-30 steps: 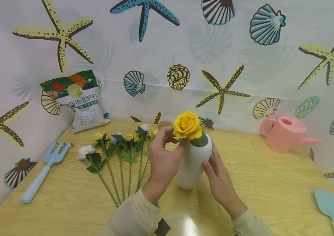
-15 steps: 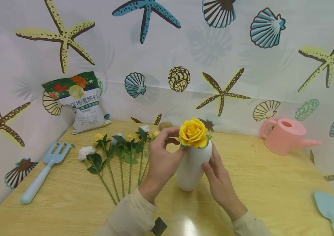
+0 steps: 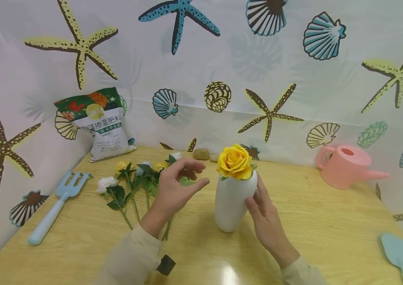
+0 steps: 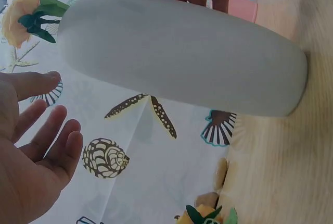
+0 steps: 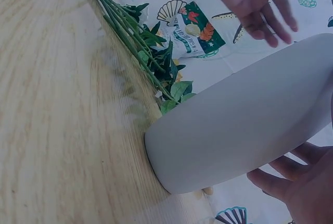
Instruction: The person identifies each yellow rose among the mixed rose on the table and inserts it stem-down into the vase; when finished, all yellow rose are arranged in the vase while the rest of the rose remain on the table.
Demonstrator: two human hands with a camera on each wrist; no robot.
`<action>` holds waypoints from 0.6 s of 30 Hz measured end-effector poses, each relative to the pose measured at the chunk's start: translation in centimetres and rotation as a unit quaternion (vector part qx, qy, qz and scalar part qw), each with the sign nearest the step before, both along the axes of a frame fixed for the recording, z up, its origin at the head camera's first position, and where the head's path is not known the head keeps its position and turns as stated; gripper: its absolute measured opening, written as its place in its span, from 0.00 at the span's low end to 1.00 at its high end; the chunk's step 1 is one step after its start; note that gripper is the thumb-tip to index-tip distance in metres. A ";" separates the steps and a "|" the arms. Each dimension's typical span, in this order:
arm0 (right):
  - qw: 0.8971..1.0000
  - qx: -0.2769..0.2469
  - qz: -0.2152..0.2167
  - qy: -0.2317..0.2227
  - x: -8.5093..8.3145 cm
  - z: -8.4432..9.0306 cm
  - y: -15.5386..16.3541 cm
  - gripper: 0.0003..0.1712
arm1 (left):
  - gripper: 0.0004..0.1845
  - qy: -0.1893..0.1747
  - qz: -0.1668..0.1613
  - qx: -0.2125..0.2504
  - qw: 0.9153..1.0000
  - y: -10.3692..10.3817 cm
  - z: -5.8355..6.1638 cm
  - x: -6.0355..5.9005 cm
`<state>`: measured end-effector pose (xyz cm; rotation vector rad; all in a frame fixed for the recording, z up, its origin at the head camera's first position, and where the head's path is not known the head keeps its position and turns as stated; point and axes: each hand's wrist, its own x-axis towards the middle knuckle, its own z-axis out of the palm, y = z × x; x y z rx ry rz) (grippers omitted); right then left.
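A white vase (image 3: 232,204) stands upright on the wooden table, and a yellow rose (image 3: 235,161) sits in its mouth with the bloom just above the rim. My right hand (image 3: 270,223) holds the vase from the right, thumb on the near side and fingers round the back. To the left of the vase, my left hand (image 3: 176,188) is in the air, thumb and fingers apart with nothing between them. Behind and beneath it lie several flowers with long green stems, among them a white rose (image 3: 106,185); the left hand hides some of them.
A blue hand fork (image 3: 64,194) lies at the left, with a fertilizer bag (image 3: 106,130) behind it. A pink watering can (image 3: 345,168) stands back right, and a blue trowel (image 3: 400,253) lies front right. Stones (image 3: 201,154) sit by the patterned backdrop.
My left hand has let go of the yellow rose and moved left, away from the vase. The rose sank lower into the vase. My right hand stays on the vase.
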<state>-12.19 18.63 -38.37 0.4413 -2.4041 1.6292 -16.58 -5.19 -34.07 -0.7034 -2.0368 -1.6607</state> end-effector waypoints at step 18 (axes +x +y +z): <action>1.000 0.000 0.008 0.013 -0.1 -0.2 0.0 0.38 | 0.23 -0.260 0.095 -0.250 0.928 -4.0 -4.6 -0.9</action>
